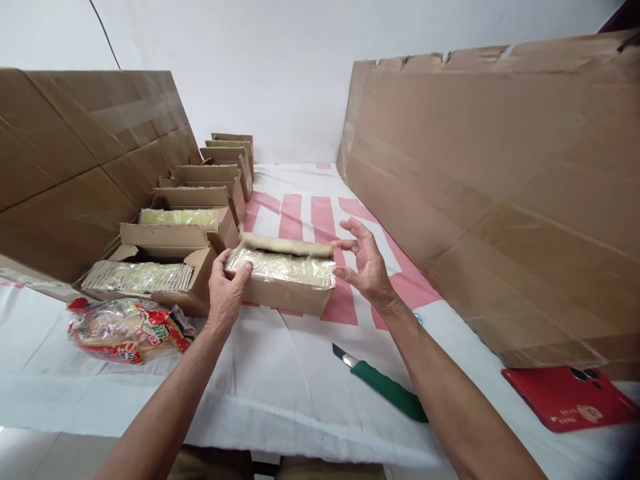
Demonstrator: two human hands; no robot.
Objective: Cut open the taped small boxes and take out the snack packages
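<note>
In the middle of the table stands a small cardboard box (285, 293), its long back flap (285, 244) raised. Pale yellow contents wrapped in clear plastic (285, 267) fill its top. My left hand (227, 283) grips the box's left end, the thumb lying over the plastic. At the right end, my right hand (366, 261) has its fingers spread, the fingertips close to the flap's corner; whether they touch it I cannot tell. A utility knife (387, 388) with a green handle lies in front, its blade out.
On the left, a row of opened boxes (200, 293) runs toward the wall beside stacked cartons (60, 147). A red-and-clear plastic food packet (130, 330) lies in front of them. A large cardboard sheet (490, 200) rises on the right, with a red phone (570, 400) at its foot.
</note>
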